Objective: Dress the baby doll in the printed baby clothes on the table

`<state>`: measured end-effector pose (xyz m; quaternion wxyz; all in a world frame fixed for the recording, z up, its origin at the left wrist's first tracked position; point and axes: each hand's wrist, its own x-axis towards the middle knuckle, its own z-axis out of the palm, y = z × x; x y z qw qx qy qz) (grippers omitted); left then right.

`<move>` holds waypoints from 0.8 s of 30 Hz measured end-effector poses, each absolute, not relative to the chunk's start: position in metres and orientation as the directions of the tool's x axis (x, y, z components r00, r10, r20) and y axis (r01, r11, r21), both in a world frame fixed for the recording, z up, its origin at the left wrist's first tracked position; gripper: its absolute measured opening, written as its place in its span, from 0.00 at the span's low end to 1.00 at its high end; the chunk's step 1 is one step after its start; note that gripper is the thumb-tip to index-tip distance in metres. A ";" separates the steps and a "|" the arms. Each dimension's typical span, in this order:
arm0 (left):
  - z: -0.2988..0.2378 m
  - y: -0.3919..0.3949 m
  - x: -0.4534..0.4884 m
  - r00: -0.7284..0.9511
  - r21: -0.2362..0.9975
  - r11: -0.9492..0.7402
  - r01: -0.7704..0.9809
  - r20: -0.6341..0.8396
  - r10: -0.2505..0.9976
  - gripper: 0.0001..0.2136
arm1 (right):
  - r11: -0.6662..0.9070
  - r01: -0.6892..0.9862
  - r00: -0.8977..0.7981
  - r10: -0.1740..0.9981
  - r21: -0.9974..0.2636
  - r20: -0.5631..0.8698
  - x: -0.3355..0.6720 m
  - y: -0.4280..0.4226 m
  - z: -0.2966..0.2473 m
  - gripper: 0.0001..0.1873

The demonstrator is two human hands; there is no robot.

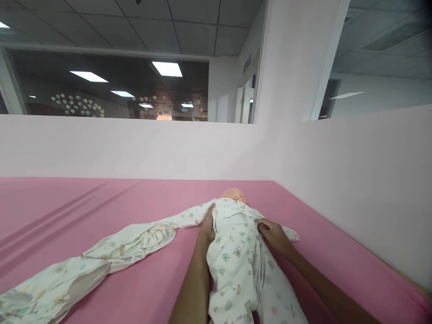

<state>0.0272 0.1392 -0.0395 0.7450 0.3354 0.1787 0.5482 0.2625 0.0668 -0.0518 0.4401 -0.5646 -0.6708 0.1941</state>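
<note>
A baby doll point(234, 195) lies on its back on the pink sheet point(141, 279), wrapped in a white printed swaddle cloth point(236, 261). My left hand point(208, 225) lies against the doll's left side, fingers together and flat on the cloth. At the doll's right side, my right hand point(274, 234) has its fingers curled into the cloth's edge. A long loose end of the cloth point(111, 252) trails away to the left across the sheet.
The pink-covered surface runs wide to the left. A pale partition wall point(354, 180) borders it at the back and along the right side. Dark windows and ceiling lights sit above the wall.
</note>
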 end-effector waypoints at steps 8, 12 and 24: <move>-0.045 0.131 0.023 0.335 0.697 0.208 -0.686 0.049 0.941 0.14 | 0.225 0.794 0.034 0.911 -0.564 0.411 0.237 0.055 -0.027 0.15; -0.043 0.130 0.023 0.352 0.702 0.241 -0.670 0.014 0.936 0.13 | 0.403 0.831 -0.223 0.872 -0.382 0.436 0.181 0.036 0.014 0.15; -0.041 0.133 0.019 0.391 0.699 0.304 -0.647 -0.037 0.920 0.14 | 0.479 0.870 -0.490 0.867 0.117 0.093 0.101 0.045 0.045 0.09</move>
